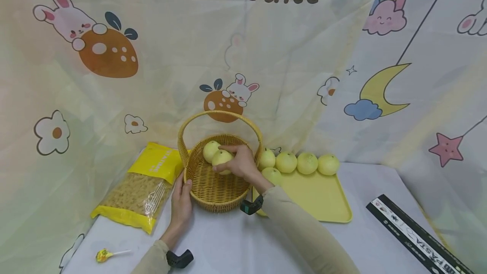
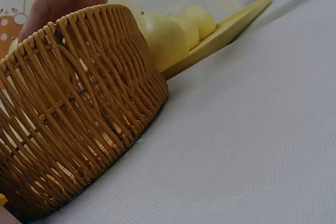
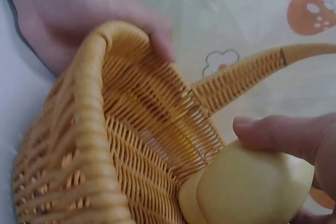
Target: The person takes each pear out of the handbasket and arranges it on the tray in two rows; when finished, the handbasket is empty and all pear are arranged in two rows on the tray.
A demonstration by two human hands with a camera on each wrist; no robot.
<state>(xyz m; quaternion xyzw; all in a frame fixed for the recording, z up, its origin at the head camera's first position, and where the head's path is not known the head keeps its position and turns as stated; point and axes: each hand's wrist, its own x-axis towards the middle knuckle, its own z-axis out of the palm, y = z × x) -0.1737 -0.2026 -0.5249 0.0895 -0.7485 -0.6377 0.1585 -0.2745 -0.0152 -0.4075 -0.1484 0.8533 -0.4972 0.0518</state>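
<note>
My right hand (image 1: 242,163) reaches over the rim of a wicker basket (image 1: 218,206) and pinches a pale yellow pear (image 1: 222,158) between thumb and fingers. Inside, another pear (image 1: 210,150) lies close behind it. In the right wrist view the held pear (image 3: 254,184) partly covers its neighbour. My left hand (image 1: 180,206) rests against the basket's outer left side, near the foot of the upright arched handle (image 1: 220,113). From the right wrist, that hand (image 3: 79,14) shows outside the rim, fingers extended along it. The left wrist view shows the basket wall (image 2: 84,93) standing on the table.
Right of the basket, a yellow tray (image 1: 319,202) holds several more pears (image 1: 307,163) along its back and left edges. A yellow bag of dry pasta (image 1: 138,189) lies at left, with a lollipop (image 1: 103,255) in front. A long black pasta box (image 1: 414,231) lies at right.
</note>
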